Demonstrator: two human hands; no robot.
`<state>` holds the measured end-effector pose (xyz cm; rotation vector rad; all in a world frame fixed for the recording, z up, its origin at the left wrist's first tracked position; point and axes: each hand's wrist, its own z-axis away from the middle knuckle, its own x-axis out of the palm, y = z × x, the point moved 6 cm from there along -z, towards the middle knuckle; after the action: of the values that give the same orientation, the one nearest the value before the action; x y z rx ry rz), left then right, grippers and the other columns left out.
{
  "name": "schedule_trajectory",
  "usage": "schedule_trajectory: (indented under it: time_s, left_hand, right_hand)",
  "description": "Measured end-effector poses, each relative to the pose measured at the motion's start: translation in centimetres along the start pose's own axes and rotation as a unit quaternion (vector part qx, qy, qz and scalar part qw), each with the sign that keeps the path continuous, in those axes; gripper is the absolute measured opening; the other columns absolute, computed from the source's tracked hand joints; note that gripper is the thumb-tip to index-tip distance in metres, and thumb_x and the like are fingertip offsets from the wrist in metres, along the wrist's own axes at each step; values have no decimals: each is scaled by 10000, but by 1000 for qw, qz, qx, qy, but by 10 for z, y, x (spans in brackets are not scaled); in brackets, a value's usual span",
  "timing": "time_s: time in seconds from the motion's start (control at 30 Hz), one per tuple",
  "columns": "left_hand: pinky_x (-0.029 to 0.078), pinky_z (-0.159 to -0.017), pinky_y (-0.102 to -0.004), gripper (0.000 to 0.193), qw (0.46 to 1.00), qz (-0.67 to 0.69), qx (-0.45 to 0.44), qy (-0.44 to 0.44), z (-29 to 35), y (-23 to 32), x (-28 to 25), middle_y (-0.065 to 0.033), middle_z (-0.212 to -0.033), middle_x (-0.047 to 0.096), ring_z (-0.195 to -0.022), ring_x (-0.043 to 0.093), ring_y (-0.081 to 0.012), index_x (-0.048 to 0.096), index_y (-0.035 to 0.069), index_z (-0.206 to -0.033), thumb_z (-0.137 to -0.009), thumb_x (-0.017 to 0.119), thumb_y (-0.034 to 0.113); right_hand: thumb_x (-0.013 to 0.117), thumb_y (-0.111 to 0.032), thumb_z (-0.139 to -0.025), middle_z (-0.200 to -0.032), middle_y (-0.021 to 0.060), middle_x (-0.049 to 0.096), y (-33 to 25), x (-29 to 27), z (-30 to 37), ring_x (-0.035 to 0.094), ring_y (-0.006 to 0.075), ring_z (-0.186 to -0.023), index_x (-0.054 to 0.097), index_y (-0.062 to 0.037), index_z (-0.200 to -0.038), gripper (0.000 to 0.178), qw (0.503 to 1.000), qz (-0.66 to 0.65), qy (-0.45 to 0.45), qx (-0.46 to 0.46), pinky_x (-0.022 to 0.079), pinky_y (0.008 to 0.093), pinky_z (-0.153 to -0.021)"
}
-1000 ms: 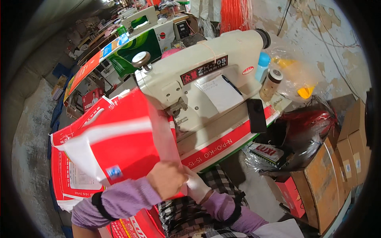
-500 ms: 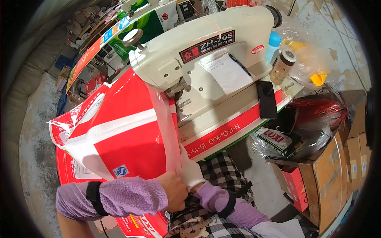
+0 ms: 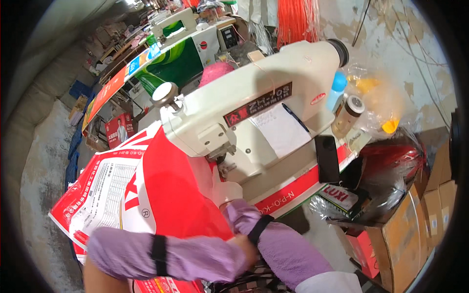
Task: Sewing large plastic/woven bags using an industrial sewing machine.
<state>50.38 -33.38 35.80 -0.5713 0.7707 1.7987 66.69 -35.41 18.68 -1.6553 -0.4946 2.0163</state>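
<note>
A big red-and-white plastic sack (image 3: 183, 195) lies draped at the left of a white sewing machine (image 3: 244, 107), its edge running up beside the needle area. My right hand (image 3: 227, 192), in a white glove, is closed at the sack's edge just below the machine's needle. My left hand (image 3: 248, 248) is bare and smeared by motion, low by the sack's near edge and crossing close to my right forearm; its fingers do not show clearly. Both forearms wear purple sleeves with black bands.
On the machine bed lie a paper sheet (image 3: 283, 129), a pen (image 3: 295, 117) and a black phone (image 3: 327, 158). A blue-capped bottle (image 3: 336, 91) and a tumbler (image 3: 348, 116) stand behind. Cardboard boxes (image 3: 403, 234) are at the right; another machine (image 3: 173, 24) stands farther back.
The sack has turned, now showing a white printed panel at left. My right hand moved up toward the needle; my left hand moved down and right, off the sack's edge. The view shifted slightly.
</note>
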Motion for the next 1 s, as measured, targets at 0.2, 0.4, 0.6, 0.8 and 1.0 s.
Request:
schedule_trajectory:
  time_s: [0.2, 0.4, 0.6, 0.8, 1.0]
  left_hand:
    - [525, -680, -387, 285, 935, -51, -301, -182, 72, -135, -66, -148, -836, 672, -798, 664, -290, 693, 94, -973, -815, 632, 323]
    - [552, -633, -415, 137, 995, 11, -8, 94, -41, 17, 63, -103, -721, 669, -751, 688, -289, 677, 93, -718, -748, 664, 225]
    - [532, -798, -412, 185, 957, -96, 23, 272, 14, -100, 26, -65, -807, 701, -814, 669, -285, 730, 191, -868, -705, 663, 248]
    - [495, -503, -415, 404, 987, 48, -63, 143, 63, -84, -53, -115, -552, 586, -532, 631, -283, 694, 170, -1071, -707, 715, 344]
    - [485, -835, -466, 242, 909, -42, -130, 393, 5, -5, 16, -87, -932, 625, -928, 616, -274, 683, 117, -924, -717, 629, 229]
  right_hand:
    - [438, -189, -911, -901, 215, 691, -18, -4, 17, 678, 393, -833, 303, -61, -1461, 581, 1000, 11, -12, -20, 542, 437, -744]
    - [406, -189, -884, -1069, 315, 622, 9, 13, 67, 614, 456, -1001, 25, -106, -1514, 741, 981, -111, -157, 35, 471, 504, -882]
    - [484, -272, -892, -839, 229, 674, 11, 19, 144, 679, 361, -789, 8, -69, -1518, 812, 982, -9, -185, -37, 525, 480, -679]
    - [526, -217, -866, -778, 112, 702, 83, 74, 0, 693, 299, -709, 626, -83, -1184, 359, 992, 118, 43, 5, 556, 427, -623]
    - [554, -213, -851, -745, 103, 705, -19, 19, 14, 707, 280, -736, 737, -147, -758, 216, 994, 37, 105, 6, 556, 394, -592]
